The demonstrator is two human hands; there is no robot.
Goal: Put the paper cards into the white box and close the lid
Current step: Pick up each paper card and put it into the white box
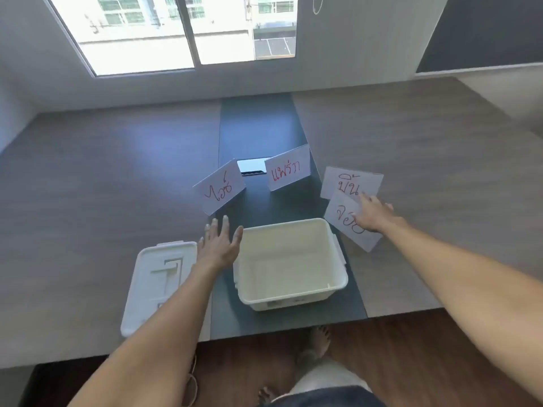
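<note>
An open white box (338,282) stands on the dark strip of the table, with nothing visible inside. Its white lid (150,277) lies flat to the left. Several white paper cards with red writing stand beyond the box: one at the left (219,186), one in the middle (288,171), one at the right (349,180) and one nearer in front of it (343,218). My left hand (219,245) hovers open between the lid and the box, below the left card. My right hand (371,214) rests with spread fingers on the nearest right card.
A small white and black object (252,165) lies flat behind the cards. The table's front edge (293,330) runs just below the box. My bare feet (318,342) stand on the wooden floor. A window fills the far wall.
</note>
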